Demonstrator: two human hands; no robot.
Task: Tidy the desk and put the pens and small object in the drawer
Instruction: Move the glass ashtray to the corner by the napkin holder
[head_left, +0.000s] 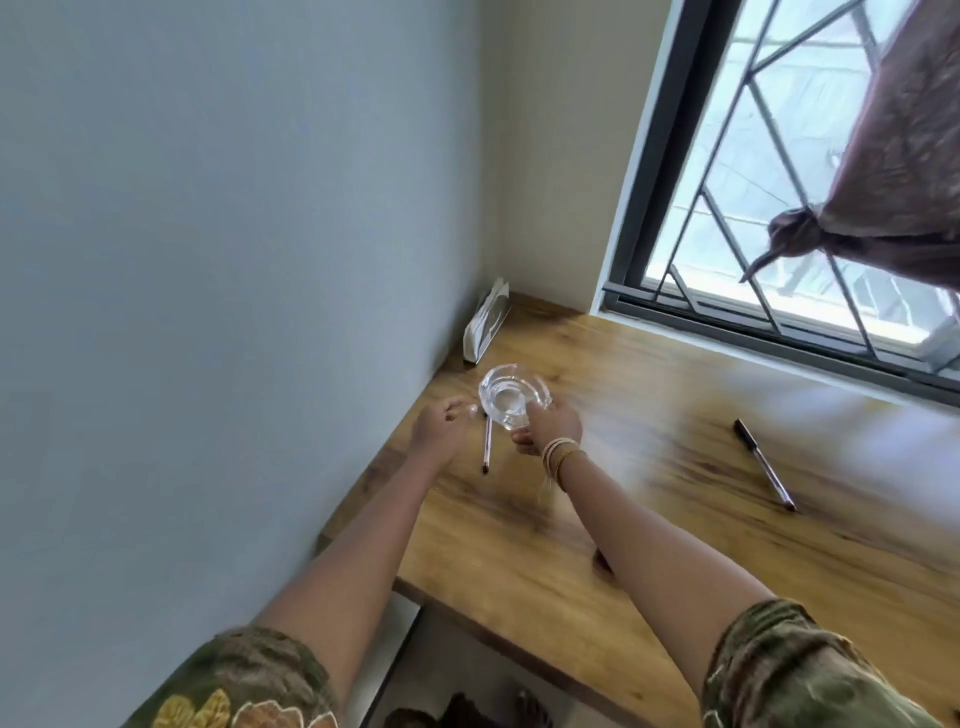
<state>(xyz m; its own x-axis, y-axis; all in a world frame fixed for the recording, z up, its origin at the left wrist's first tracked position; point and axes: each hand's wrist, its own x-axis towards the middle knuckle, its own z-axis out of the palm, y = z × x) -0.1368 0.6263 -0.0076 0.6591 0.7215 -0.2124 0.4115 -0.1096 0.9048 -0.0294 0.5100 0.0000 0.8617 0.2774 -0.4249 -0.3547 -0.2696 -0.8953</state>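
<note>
A clear glass dish is tilted up off the wooden desk, near the wall. My right hand, with thread bangles at the wrist, grips its lower right rim. My left hand hovers just left of the dish with curled fingers; a small pale thing seems to sit at its fingertips, too blurred to name. A thin clear pen lies on the desk between my two hands. A second pen with a black cap lies far to the right. No drawer is in sight.
A clear stand holding papers leans against the wall at the desk's back corner. A barred window with a knotted brown curtain runs along the far edge. The desk's near edge drops to the floor below.
</note>
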